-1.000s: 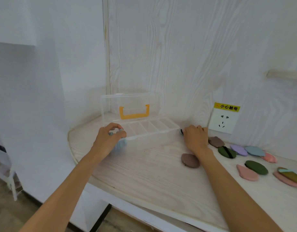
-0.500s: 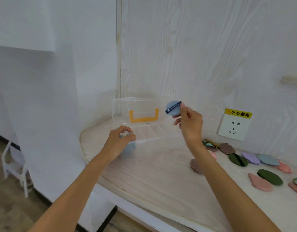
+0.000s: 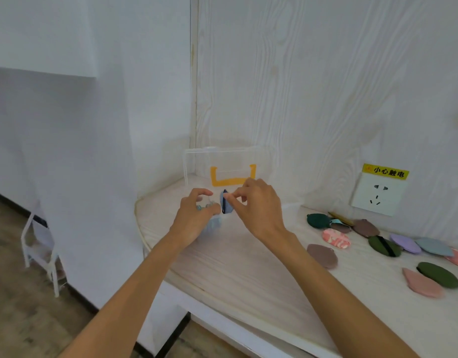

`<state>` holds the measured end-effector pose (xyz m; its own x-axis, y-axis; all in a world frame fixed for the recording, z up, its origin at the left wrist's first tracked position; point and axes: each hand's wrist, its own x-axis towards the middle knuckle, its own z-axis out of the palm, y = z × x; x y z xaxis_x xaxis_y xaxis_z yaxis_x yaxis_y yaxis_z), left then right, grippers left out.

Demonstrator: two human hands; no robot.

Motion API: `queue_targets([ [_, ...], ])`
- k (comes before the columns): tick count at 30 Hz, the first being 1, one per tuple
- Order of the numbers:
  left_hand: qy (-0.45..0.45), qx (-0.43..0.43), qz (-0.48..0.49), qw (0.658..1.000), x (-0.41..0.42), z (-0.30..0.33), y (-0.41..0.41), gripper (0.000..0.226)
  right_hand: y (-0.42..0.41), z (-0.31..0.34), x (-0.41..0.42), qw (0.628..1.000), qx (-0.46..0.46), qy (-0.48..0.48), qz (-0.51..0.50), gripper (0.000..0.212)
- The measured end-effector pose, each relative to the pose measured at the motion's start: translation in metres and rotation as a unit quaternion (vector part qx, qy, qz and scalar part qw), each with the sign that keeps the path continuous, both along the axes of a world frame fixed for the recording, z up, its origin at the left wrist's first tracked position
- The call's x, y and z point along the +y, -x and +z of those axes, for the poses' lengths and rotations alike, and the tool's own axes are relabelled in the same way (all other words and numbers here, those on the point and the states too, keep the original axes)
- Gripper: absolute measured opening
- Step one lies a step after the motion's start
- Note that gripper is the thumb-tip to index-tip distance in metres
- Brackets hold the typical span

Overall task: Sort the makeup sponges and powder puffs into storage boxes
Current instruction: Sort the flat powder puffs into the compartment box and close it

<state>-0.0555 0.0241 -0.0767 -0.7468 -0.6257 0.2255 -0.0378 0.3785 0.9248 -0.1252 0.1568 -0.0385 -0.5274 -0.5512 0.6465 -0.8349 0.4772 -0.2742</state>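
While the left hand (image 3: 196, 215) grips the storage box (image 3: 222, 161), the right hand (image 3: 256, 205) pinches a blue puff (image 3: 226, 204).

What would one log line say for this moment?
right hand: pinches blue puff upright in clear box | left hand: grips box edge

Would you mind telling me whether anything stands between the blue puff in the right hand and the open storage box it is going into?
Nothing visible does. The right hand pinches the blue puff on edge right at the storage box, whose lid stands open. The left hand holds the box's front edge just beside it, not across its path.
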Motion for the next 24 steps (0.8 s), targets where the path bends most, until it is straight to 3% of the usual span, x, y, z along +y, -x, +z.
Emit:
queue_targets([
  [2, 0.005, 0.001, -0.005, 1.0, 0.001, 0.001, 0.0, 0.025, 0.002, -0.003, -0.004, 0.999, -0.029, -0.023, 0.013, 0.027],
  [5, 0.0, 0.004, -0.011, 1.0, 0.001, 0.003, -0.001, 0.024, 0.007, -0.002, -0.006, 0.987, -0.153, -0.031, 0.042, 0.029],
  [11, -0.032, -0.011, -0.025, 0.999, 0.002, 0.007, -0.003, 0.033, 0.006, 0.005, -0.006, 0.972, -0.21, -0.096, 0.036, 0.041],
  [15, -0.047, -0.03, -0.049, 0.997, 0.0, 0.01, -0.005, 0.053, 0.01, 0.007, -0.005, 0.959, -0.254, -0.109, 0.067, 0.052],
  [22, -0.019, -0.026, -0.009, 0.999, 0.003, 0.009, -0.005, 0.025, 0.009, 0.006, 0.004, 0.939, -0.313, -0.086, 0.108, 0.064],
  [24, -0.017, -0.021, -0.012, 1.0, 0.004, 0.01, -0.007, 0.017, 0.011, 0.011, 0.013, 0.93, -0.344, -0.031, 0.127, 0.06],
])
